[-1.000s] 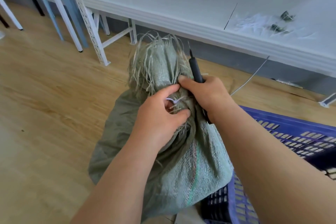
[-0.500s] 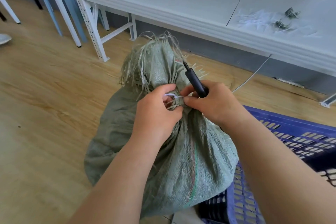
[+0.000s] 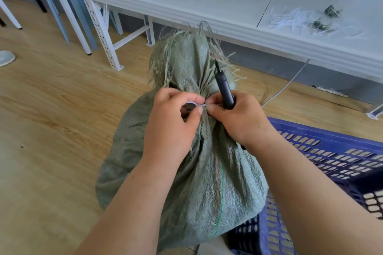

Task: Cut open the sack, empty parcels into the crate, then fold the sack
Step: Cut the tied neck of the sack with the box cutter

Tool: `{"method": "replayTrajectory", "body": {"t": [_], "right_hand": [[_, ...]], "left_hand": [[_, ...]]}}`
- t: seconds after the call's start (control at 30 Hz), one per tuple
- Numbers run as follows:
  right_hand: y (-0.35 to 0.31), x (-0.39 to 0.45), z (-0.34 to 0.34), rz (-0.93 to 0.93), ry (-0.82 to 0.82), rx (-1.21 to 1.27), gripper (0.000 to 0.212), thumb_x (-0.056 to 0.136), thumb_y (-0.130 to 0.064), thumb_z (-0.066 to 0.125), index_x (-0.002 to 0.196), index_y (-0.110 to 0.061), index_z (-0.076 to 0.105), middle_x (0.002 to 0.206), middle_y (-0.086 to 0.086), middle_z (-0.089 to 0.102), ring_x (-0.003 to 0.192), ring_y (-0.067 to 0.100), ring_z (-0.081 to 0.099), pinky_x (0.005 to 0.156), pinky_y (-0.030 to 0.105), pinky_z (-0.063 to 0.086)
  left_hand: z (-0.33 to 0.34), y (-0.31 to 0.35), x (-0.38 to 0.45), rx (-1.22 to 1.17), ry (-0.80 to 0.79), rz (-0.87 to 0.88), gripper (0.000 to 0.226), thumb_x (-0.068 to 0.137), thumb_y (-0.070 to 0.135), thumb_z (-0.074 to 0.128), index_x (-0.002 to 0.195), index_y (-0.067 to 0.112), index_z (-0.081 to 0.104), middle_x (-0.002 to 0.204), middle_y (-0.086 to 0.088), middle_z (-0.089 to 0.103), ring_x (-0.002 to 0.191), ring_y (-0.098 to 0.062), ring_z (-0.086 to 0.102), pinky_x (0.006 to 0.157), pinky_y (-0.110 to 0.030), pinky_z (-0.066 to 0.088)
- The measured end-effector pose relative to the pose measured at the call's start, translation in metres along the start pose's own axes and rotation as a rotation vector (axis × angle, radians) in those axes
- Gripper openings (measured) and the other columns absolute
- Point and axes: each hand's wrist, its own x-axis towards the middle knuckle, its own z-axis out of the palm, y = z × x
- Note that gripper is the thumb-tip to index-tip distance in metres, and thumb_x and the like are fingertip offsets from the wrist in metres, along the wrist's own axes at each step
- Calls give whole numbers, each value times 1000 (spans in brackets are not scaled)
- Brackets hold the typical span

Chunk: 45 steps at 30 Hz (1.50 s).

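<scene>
Both hands have closed in on the white tie (image 3: 193, 104) at the sack's neck: a second ago the left hand (image 3: 174, 122) worked it alone; now its grip pinches the loop while the right hand (image 3: 236, 118), holding the black cutter (image 3: 224, 89), pinches the tail. The sack (image 3: 207, 172) stands on the floor against the blue crate (image 3: 331, 157), still tied, so cutting looks imminent.

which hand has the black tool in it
The right hand: it grips the black tool while pinching the tie. The left hand only pinches the tie.
</scene>
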Motion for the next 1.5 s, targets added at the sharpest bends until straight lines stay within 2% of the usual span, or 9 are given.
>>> {"method": "replayTrajectory", "body": {"t": [0.13,0.3,0.47,0.5,0.57,0.63,0.87,1.17,1.5], "right_hand": [[6,-3,5,-14,-29,-147,22,83,-15,72,72,-30,61,71,-12,61,66,4,55,63,15,41],[6,-8,8,74,-25,-93,11,80,-26,76,83,-22,67,68,-8,59,59,7,51,61,23,39],[-5,-20,-1,260,-72,-118,64,73,-74,48,105,-21,60,88,2,64,80,21,59,82,43,54],[-5,-26,0,270,-64,-106,57,79,-69,45,106,-20,60,90,5,66,77,20,60,82,41,55],[-6,-42,4,239,-20,-37,28,91,-43,52,101,-17,55,80,5,67,56,11,62,58,28,56],[-3,-57,10,165,2,-46,13,93,-29,57,95,-20,47,71,2,67,45,11,63,48,30,53],[9,-74,16,34,-15,-413,55,91,-21,47,134,-47,25,84,6,70,76,29,69,75,39,52],[0,-85,16,-35,-36,-488,68,93,-23,47,142,-54,13,89,-2,61,88,26,63,66,34,42],[1,-86,17,-28,-67,-525,71,95,-20,41,146,-52,4,112,4,58,97,28,60,77,38,46]], "left_hand": [[2,-5,0,202,-84,-52,7,81,39,70,87,39,66,102,15,49,87,-5,57,66,-24,46],[9,-11,-3,215,-14,-68,7,79,34,71,78,32,64,98,14,48,88,-7,56,63,-30,49],[14,-18,1,65,-5,-105,8,83,26,68,82,30,62,98,10,50,82,-12,58,73,-32,50],[15,-19,1,30,5,-91,10,82,24,69,81,30,61,97,9,50,81,-13,59,75,-34,51],[17,-19,2,-30,31,-66,13,81,20,70,78,29,61,94,7,52,80,-14,59,77,-37,52],[19,-20,4,-51,43,-55,14,79,17,70,76,27,62,92,7,52,78,-14,60,77,-37,52],[22,-21,6,-56,55,-50,12,79,15,71,75,24,65,93,8,56,77,-11,60,77,-29,50],[21,-19,6,-66,73,-56,9,78,15,71,74,22,66,92,7,57,76,-13,62,78,-34,52],[21,-19,5,-54,69,-60,8,80,16,71,76,22,67,94,8,56,78,-12,62,78,-34,53]]}}
